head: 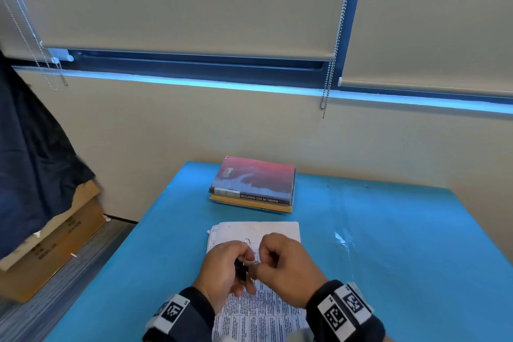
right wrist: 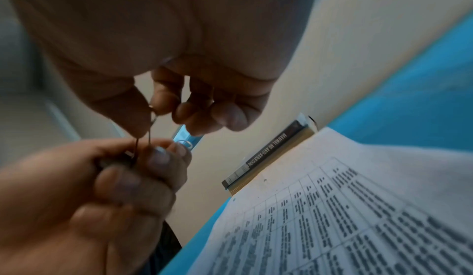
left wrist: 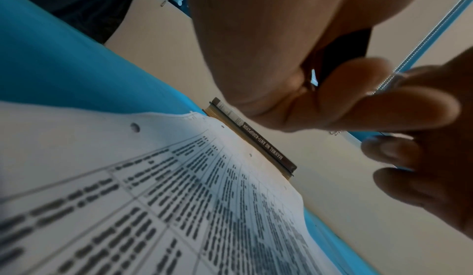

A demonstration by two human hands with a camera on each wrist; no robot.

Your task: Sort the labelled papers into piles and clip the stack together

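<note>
A stack of printed papers with table text lies on the blue table right in front of me. Both hands hover just above it, fingers together. My left hand grips the black body of a binder clip. My right hand pinches one of the clip's wire handles between thumb and forefinger. The clip is clear of the sheets. In the left wrist view the clip's black body shows behind the curled left hand, over the papers.
Two stacked books lie on the table beyond the papers, close to the wall. Cardboard boxes under a dark cloth stand on the floor at the left. Blind chains hang by the window.
</note>
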